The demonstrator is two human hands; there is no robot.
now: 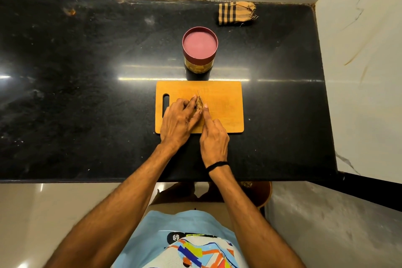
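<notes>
The left hand pinches a small brown piece at its fingertips, pinning it to the chopping board. Close on its right, the right hand grips a knife, the blade against the piece. Beyond the board, a maroon-lidded jar stands on the black bench.

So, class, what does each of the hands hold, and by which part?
The left hand pinches a small brown piece of food at its left side. The right hand grips the knife by its handle, hidden in the hand, forefinger along the blade's back.
</notes>
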